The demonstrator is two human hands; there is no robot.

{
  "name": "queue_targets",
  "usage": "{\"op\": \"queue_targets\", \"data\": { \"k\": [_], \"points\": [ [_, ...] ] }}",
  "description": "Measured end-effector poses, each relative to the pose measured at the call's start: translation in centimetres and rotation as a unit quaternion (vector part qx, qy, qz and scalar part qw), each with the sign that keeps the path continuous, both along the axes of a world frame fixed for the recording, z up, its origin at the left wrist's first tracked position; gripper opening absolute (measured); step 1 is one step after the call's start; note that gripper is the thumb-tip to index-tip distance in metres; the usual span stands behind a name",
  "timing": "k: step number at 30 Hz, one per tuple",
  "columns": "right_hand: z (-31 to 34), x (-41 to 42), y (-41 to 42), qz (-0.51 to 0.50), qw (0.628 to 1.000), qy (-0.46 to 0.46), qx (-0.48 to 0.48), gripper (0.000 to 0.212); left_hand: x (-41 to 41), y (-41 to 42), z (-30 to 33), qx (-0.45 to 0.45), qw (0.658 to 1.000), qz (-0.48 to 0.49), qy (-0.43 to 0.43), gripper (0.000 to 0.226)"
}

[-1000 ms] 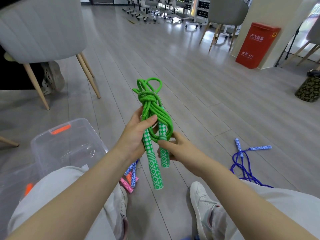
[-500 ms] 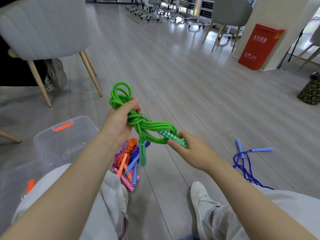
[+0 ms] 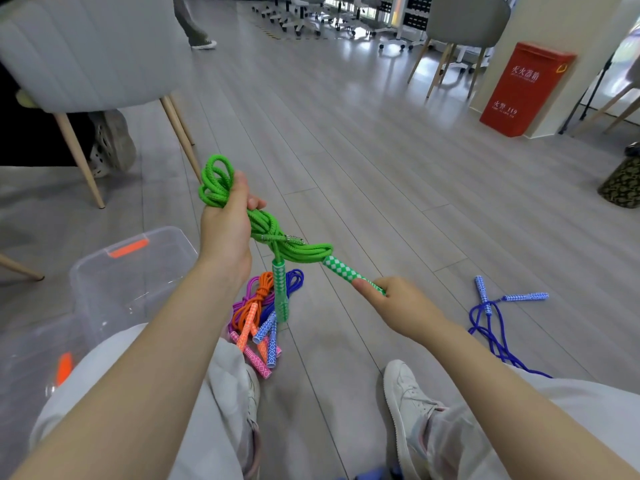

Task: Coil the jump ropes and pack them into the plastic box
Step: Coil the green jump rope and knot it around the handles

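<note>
Above the floor: green jump rope (image 3: 277, 244) stretched between both hands.
Left hand (image 3: 227, 230) grips the coil; right hand (image 3: 398, 303) pinches one handle, axis slanting down-right; plastic box (image 3: 166, 237) lies left, nearer the left hand.

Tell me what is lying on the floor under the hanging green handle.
Under the hanging green handle lies a pile of coiled ropes: orange, purple, blue, pink handles. The left forearm and knee cover the pile's left edge.

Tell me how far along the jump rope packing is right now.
Done: a few coiled ropes lie bundled on the floor, not in the plastic box. In hand: the left hand grips the green rope coil while the right hand pulls one handle. Left: the blue rope lies uncoiled, and all need boxing.
</note>
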State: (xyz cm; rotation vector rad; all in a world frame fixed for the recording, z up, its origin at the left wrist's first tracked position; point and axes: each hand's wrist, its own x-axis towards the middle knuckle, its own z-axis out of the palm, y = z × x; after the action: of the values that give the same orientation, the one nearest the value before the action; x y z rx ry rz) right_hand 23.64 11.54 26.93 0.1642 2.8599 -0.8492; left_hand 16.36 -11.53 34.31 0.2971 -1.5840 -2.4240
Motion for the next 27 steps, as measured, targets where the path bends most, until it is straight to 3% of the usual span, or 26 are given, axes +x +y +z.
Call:
{"op": "queue_targets", "data": {
  "k": [7, 19, 22, 24, 27],
  "points": [
    [-1.2, -0.1, 1.3, -0.028, 0.998, -0.034, 0.045, 0.06, -0.3, -1.5, 0.6, 0.076, 0.996, 0.042, 0.008, 0.029],
    [-1.8, -0.5, 0.4, -0.031, 0.996, -0.055, 0.064, 0.062, -1.2, -1.1, -0.1, 0.136, 0.989, -0.044, -0.046, 0.035],
    [-2.5, -0.9, -0.7, -0.011, 0.997, -0.039, 0.064, 0.044, -1.5, -0.8, -0.6, 0.14, 0.987, -0.056, -0.055, 0.035],
    [-2.6, -1.1, -1.6, 0.004, 1.0, -0.008, 0.017, 0.037, -1.6, -0.4, -0.8, 0.135, 0.987, -0.067, -0.064, 0.035],
    [-1.5, -0.9, -3.6, 0.045, 0.991, 0.083, -0.093, 0.061, -1.2, 0.6, -1.3, 0.105, 0.987, -0.082, -0.085, 0.039]
  ]
}}
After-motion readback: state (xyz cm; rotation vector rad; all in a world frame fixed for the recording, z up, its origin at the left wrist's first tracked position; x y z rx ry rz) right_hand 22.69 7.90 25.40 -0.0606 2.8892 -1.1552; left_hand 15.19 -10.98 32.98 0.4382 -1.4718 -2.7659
